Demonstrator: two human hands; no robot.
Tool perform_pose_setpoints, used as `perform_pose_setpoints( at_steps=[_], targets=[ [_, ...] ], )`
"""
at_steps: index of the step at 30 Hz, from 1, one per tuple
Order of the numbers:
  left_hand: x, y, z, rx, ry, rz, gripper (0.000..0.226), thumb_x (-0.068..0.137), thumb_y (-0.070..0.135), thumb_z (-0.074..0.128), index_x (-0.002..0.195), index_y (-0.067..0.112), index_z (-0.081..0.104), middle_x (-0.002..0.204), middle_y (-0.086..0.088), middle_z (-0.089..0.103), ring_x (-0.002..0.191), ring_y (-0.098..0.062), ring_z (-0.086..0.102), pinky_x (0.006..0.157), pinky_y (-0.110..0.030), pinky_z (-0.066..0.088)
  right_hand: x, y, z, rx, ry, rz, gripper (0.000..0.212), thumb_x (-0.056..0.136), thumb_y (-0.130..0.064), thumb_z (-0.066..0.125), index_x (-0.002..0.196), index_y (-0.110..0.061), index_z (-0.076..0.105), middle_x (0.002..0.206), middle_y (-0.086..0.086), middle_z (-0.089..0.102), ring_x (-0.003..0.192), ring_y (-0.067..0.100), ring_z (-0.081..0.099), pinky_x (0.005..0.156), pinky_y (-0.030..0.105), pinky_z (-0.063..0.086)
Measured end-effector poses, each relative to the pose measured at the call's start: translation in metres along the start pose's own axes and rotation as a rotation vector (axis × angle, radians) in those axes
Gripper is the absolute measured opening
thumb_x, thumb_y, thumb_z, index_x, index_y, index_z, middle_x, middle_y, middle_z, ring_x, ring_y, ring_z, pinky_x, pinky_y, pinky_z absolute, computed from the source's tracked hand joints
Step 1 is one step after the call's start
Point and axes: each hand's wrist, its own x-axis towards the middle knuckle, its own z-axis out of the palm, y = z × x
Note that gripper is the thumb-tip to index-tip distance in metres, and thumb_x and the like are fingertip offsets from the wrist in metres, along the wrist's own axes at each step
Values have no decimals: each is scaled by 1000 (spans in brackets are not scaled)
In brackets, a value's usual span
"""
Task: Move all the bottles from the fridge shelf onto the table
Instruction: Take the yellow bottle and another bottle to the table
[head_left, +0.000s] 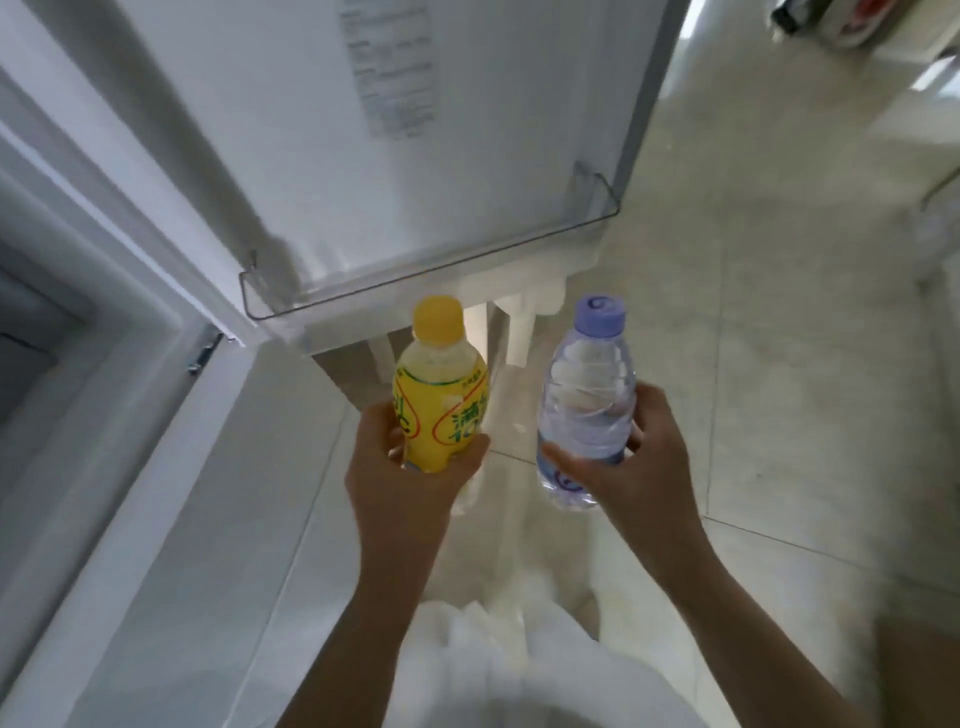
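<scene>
My left hand (405, 467) grips a small yellow drink bottle (441, 384) with a yellow cap, held upright by its lower half. In my right hand (639, 457) is a clear water bottle (587, 400) with a purple cap, also upright. Both bottles hang in front of me, just below the clear door shelf (431, 270) of the open fridge door (332, 130). No bottle shows in that shelf. The table is not in view.
The fridge body (62, 291) and its door hinge are at the left. Pale tiled floor (753, 364) spreads to the right. White furniture (883, 73) with objects on it stands at the top right. My white clothing fills the bottom middle.
</scene>
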Motion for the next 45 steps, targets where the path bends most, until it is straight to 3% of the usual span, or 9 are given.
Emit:
perform_pose_setpoints(
  at_steps=[3,8,12,16,20,33,36,40,45],
  targets=[
    [-28,6,61,2,-77,-40,54,52,28,93,92,28,57,89,8,69,83,-14,69,71,-40,60,1,26,-65,-43,68,57,76,50,-38,92,113,-15,55,98,-11,69,87,8,67,73,19,54],
    [-61,19,155,-2,-266,-101,56,57,19,92,104,20,61,95,7,70,85,-12,69,67,-22,58,11,75,-152,-116,169,159,70,53,-30,90,113,-19,57,96,-12,69,87,9,67,74,24,55],
    [-71,31,213,17,-375,-138,56,56,21,93,102,20,61,96,6,71,87,-16,69,73,-37,60,20,99,-202,-151,217,232,69,54,-28,92,112,-22,57,96,-13,68,84,2,65,67,7,47],
    [-64,44,259,43,-459,-129,55,57,23,92,102,22,60,96,7,71,89,-14,69,73,-35,60,41,116,-231,-134,252,302,72,54,-28,91,115,-21,55,98,-16,66,87,-3,63,68,7,48],
    [-31,49,297,59,-529,-144,58,53,23,94,100,24,61,97,6,71,90,-16,69,77,-44,60,77,126,-247,-132,277,331,73,52,-38,89,113,-23,52,98,-17,64,87,3,64,70,9,50],
    [111,101,439,124,-533,-95,59,54,28,93,102,23,60,91,14,67,85,-11,68,76,-40,59,276,125,-274,-190,280,277,74,59,-29,89,120,-12,51,105,-6,62,91,12,62,74,5,48],
    [135,110,463,122,-527,-108,58,54,27,93,103,22,60,92,12,69,85,-12,68,73,-35,59,316,127,-275,-170,255,285,73,58,-28,89,118,-16,50,99,-17,59,87,3,62,71,2,47],
    [170,117,493,122,-456,-125,59,53,26,93,102,19,61,94,5,70,85,-15,69,73,-38,59,376,133,-278,-177,208,287,71,56,-26,91,113,-23,50,95,-24,57,85,-6,60,69,2,46],
    [210,127,532,94,-337,-159,48,54,22,92,92,23,62,83,9,70,76,-11,68,68,-33,57,455,141,-287,-184,135,269,70,54,-26,92,111,-23,52,94,-18,61,85,0,62,70,8,46]
  ],
)
